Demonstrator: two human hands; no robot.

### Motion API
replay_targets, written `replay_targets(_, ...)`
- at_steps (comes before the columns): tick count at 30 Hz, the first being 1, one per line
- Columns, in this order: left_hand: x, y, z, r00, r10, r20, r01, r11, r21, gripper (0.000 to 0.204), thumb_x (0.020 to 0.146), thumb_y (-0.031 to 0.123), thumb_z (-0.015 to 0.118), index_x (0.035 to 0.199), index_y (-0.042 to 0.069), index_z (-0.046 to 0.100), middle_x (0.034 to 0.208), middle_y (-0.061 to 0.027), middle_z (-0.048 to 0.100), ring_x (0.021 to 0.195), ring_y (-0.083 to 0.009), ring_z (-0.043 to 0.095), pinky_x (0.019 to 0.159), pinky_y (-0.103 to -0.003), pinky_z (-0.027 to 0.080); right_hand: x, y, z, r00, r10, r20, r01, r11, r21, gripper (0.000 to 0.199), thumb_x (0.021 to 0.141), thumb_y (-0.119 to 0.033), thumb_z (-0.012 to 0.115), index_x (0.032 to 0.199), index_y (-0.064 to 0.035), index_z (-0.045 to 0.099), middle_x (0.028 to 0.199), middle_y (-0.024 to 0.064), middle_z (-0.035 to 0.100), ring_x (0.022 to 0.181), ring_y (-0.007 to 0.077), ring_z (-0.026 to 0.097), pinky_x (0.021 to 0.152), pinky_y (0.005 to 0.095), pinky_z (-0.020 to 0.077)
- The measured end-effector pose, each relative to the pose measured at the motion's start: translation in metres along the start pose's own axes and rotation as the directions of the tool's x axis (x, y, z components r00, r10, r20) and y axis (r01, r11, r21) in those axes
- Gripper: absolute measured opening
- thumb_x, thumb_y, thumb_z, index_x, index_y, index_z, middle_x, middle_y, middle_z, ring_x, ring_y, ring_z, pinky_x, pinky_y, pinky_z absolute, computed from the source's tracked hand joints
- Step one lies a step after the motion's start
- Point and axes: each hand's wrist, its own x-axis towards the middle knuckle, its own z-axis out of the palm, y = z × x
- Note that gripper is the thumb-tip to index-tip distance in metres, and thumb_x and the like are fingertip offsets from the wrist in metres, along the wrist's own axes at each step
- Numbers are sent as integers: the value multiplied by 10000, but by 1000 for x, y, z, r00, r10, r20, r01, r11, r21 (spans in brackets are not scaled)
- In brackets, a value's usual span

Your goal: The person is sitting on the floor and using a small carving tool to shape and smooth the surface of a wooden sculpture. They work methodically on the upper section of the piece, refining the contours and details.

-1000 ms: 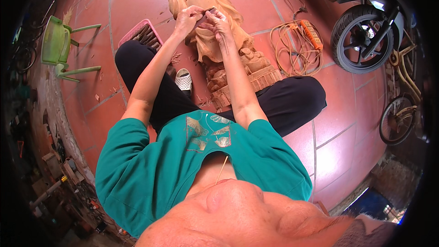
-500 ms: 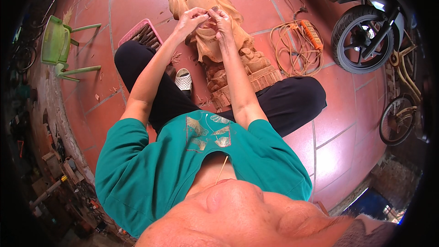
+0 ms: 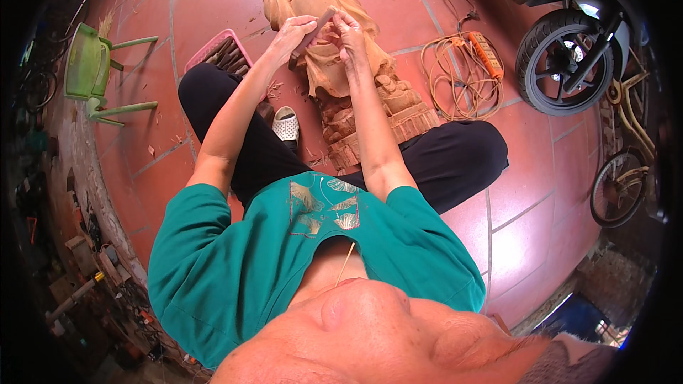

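Observation:
A wooden carved statue of a robed figure lies on its back on the floor, running away from between my legs. Above its middle, my left hand grips a flat brown strip that looks like folded sandpaper. The strip slants up to the right. My right hand is beside its upper end, with thumb and fingertips pinched together there. Whether those fingertips touch the strip or hold something small is too fine to make out.
A pink basket of long dark tools stands left of the statue, near a white slipper and wood shavings. Further left is a green plastic chair. An orange power strip with coiled cable and a motorbike wheel are right.
The brown strip, mostly hidden by my fingers before, now shows at length between my hands. My right hand has shifted slightly right, away from the left.

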Motion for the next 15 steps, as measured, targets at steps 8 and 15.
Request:
replay_targets(8,-5,8,8,999,-9,36,12,998,-68,286,980,191,578,1216,30,595,809,-21,649,603,-64,571,510,-192,444,2,-1,-8,999,27,21,-26,999,-36,138,947,-200,644,951,-62,651,857,29,676,685,111,637,575,309,591)
replay_targets(15,-1,4,-3,999,3,-34,-2,1000,7,279,967,191,604,1202,40,605,804,-7,643,599,-54,559,512,-185,442,1,-9,-14,984,-49,-170,7,971,-239,118,943,-136,606,970,-51,683,839,67,684,670,172,657,561,293,552)
